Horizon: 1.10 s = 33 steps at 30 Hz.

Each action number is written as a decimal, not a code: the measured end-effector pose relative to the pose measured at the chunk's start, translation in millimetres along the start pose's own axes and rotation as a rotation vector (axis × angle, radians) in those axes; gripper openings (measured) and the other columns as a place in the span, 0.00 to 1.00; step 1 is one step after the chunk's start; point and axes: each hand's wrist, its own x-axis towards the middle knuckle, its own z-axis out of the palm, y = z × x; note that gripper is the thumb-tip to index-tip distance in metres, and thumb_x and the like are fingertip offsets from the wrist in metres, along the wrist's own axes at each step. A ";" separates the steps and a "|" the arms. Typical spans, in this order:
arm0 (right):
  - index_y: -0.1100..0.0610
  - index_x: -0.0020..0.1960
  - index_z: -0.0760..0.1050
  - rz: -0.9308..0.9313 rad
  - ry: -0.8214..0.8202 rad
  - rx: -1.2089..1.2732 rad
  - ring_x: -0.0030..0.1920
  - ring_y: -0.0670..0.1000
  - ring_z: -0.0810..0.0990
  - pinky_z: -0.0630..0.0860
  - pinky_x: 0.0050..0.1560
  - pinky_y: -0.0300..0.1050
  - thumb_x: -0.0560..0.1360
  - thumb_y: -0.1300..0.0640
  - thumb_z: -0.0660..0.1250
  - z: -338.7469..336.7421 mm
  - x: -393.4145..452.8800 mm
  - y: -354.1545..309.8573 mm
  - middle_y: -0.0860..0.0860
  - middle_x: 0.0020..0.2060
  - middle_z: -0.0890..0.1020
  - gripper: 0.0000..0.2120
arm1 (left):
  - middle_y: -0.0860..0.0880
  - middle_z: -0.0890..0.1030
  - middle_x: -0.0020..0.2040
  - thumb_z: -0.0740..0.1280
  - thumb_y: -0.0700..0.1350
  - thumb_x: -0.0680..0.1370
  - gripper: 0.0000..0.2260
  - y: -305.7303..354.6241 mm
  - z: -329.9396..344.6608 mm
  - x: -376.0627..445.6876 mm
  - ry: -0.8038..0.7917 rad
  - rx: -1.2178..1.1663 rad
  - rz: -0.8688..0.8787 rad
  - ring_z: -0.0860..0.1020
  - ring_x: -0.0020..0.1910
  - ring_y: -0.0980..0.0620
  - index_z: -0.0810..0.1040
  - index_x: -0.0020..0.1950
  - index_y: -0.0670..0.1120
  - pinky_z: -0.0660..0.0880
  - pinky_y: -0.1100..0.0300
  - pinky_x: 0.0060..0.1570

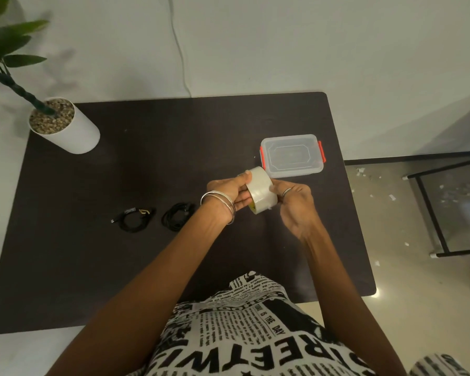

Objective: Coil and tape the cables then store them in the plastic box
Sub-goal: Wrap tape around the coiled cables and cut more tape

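Two coiled black cables point(155, 216) sit left of centre on the dark rectangular table point(120, 267), both untaped so far.

They look light and floppy, so probably pinch across the whole bundle. Left hand point(229, 192) and right hand point(293, 202) both grip the clear tape roll point(262, 189); the lidded clear plastic box point(292, 156) waits just above.

Clear tape roll point(262, 189) at frame centre, tilted, gripped between my hands. Two black cables, both coiled, lie side by side left of centre: one point(135, 219) with its plug poking out, the other point(177, 218) tighter. Clear plastic box point(292, 156), red latches, lidded, right of centre.
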 end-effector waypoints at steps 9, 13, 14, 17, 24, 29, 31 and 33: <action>0.63 0.55 0.80 -0.050 0.017 -0.057 0.52 0.54 0.83 0.79 0.54 0.48 0.77 0.69 0.60 -2.0 2.1 5.5 0.52 0.48 0.85 0.12 | 0.44 0.82 0.45 0.74 0.44 0.71 0.08 -5.1 1.9 0.2 -0.002 -0.026 -0.006 0.81 0.35 0.52 0.77 0.44 0.42 0.80 0.60 0.31; 0.62 0.53 0.80 -0.043 0.051 -0.047 0.51 0.52 0.82 0.78 0.54 0.50 0.75 0.75 0.55 -2.3 -1.0 6.9 0.51 0.46 0.84 0.18 | 0.44 0.82 0.45 0.73 0.44 0.71 0.08 -5.4 2.9 -1.0 -0.010 -0.058 -0.006 0.81 0.35 0.52 0.78 0.45 0.42 0.80 0.61 0.29; 0.63 0.54 0.79 -0.035 0.037 -0.024 0.51 0.52 0.82 0.78 0.54 0.51 0.74 0.76 0.54 -3.3 -0.9 6.6 0.52 0.47 0.84 0.19 | 0.44 0.82 0.46 0.74 0.44 0.71 0.08 -5.1 3.3 -0.5 -0.010 -0.053 -0.001 0.81 0.35 0.52 0.78 0.45 0.42 0.80 0.61 0.30; 0.64 0.56 0.79 -0.004 0.007 0.023 0.53 0.54 0.81 0.78 0.53 0.47 0.76 0.72 0.58 -4.5 0.1 3.5 0.54 0.49 0.84 0.14 | 0.44 0.82 0.45 0.73 0.44 0.72 0.07 -4.2 3.1 0.3 -0.012 -0.052 0.006 0.81 0.35 0.52 0.77 0.43 0.43 0.80 0.61 0.31; 0.59 0.51 0.81 -0.041 0.047 -0.003 0.48 0.50 0.83 0.80 0.49 0.42 0.76 0.69 0.62 -3.4 0.1 0.7 0.49 0.44 0.85 0.11 | 0.45 0.82 0.43 0.73 0.43 0.72 0.07 -8.7 5.7 0.2 -0.030 -0.088 -0.005 0.81 0.35 0.52 0.77 0.43 0.43 0.80 0.61 0.30; 0.59 0.51 0.81 -0.042 0.066 -0.008 0.49 0.50 0.84 0.81 0.48 0.42 0.76 0.68 0.62 -0.8 1.2 3.9 0.47 0.42 0.85 0.11 | 0.45 0.82 0.43 0.74 0.44 0.71 0.08 -10.1 5.0 1.6 -0.013 -0.107 -0.011 0.81 0.35 0.52 0.78 0.45 0.42 0.79 0.61 0.29; 0.57 0.49 0.81 -0.047 0.076 -0.028 0.49 0.51 0.83 0.80 0.48 0.44 0.76 0.70 0.61 1.7 0.7 4.6 0.46 0.42 0.85 0.13 | 0.45 0.82 0.43 0.73 0.44 0.71 0.08 -10.5 4.4 1.4 -0.013 -0.119 -0.021 0.81 0.35 0.52 0.78 0.45 0.42 0.79 0.62 0.29; 0.57 0.48 0.81 -0.043 0.127 -0.031 0.50 0.51 0.82 0.79 0.50 0.48 0.75 0.74 0.59 3.2 0.3 7.0 0.46 0.42 0.84 0.17 | 0.46 0.82 0.41 0.73 0.44 0.72 0.08 -10.1 5.4 0.0 -0.017 -0.132 -0.030 0.81 0.35 0.52 0.78 0.45 0.42 0.79 0.62 0.27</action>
